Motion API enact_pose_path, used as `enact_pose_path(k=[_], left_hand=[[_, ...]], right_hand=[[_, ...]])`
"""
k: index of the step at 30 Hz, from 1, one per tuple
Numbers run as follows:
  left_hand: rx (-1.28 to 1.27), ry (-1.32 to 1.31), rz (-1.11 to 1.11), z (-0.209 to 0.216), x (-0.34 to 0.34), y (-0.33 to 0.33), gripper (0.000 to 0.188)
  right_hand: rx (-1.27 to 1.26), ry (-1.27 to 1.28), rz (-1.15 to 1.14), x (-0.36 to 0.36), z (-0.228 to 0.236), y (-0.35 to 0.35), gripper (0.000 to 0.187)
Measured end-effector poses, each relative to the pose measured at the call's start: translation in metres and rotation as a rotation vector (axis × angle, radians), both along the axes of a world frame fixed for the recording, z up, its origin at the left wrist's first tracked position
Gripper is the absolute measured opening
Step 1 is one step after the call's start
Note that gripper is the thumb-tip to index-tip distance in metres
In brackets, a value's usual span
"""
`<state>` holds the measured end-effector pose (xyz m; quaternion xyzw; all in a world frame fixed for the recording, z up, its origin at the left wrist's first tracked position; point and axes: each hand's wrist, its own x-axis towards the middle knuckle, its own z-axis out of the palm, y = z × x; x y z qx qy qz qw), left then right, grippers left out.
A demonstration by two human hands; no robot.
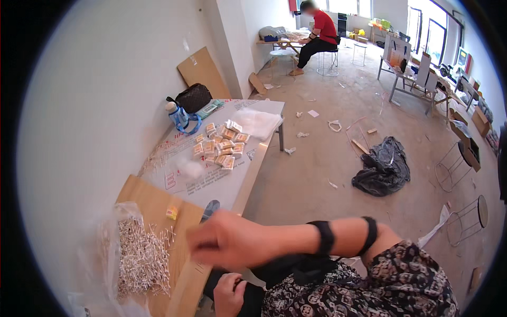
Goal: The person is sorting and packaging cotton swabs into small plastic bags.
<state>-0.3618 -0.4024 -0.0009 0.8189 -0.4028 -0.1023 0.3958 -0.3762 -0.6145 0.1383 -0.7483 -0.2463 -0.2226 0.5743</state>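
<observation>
My right hand [227, 240] is raised over the edge of a wooden board [185, 224], its fingers bent and smeared by motion; whether anything is in them cannot be seen. Below it, close to my lap, my left hand [229, 296] has its fingers curled in, and what they hold, if anything, is hidden. A large heap of loose cotton swabs [142, 256] lies on the board, partly inside a clear plastic bag [108, 248]. Beside the heap sits a small yellow box [171, 212]. Several small orange-and-white packs [224, 142] are piled on the table beyond.
The table [211, 182] runs along the wall, bearing clear plastic bags [256, 124], a blue-strapped bottle [178, 113] and a dark bag [193, 98]. A black plastic bag [383, 166] and scraps lie on the floor. Stools [467, 211] stand at right; a person in red [323, 29] sits far back.
</observation>
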Motion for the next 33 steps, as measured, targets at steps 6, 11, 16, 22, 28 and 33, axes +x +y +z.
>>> enact_pose_path(k=[6, 11, 16, 22, 28, 33], left_hand=[[-0.014, 0.088, 0.245, 0.008, 0.043, -0.003, 0.019], [-0.306, 0.696, 0.189, -0.006, 0.065, -0.074, 0.022], [-0.786, 1.158, 0.189, -0.021, 0.052, -0.111, 0.026], [-0.633, 1.136, 0.284, -0.019, 0.059, -0.131, 0.027], [-0.898, 1.527, 0.176, -0.036, 0.068, -0.136, 0.032], [-0.832, 1.52, 0.118, -0.043, 0.036, -0.154, 0.03]], right_hand=[[1.565, 1.0, 0.148, 0.136, -0.205, -0.03, 0.028], [1.592, 0.912, -0.088, 0.214, -0.19, -0.05, 0.02], [1.606, 0.843, -0.192, 0.23, -0.178, -0.047, 0.02], [0.829, 0.549, -0.697, 0.235, -0.205, -0.053, 0.016], [-0.312, -0.072, -0.755, 0.224, -0.198, -0.055, 0.017], [-0.087, 0.053, -0.914, 0.238, -0.201, -0.092, 0.015]])
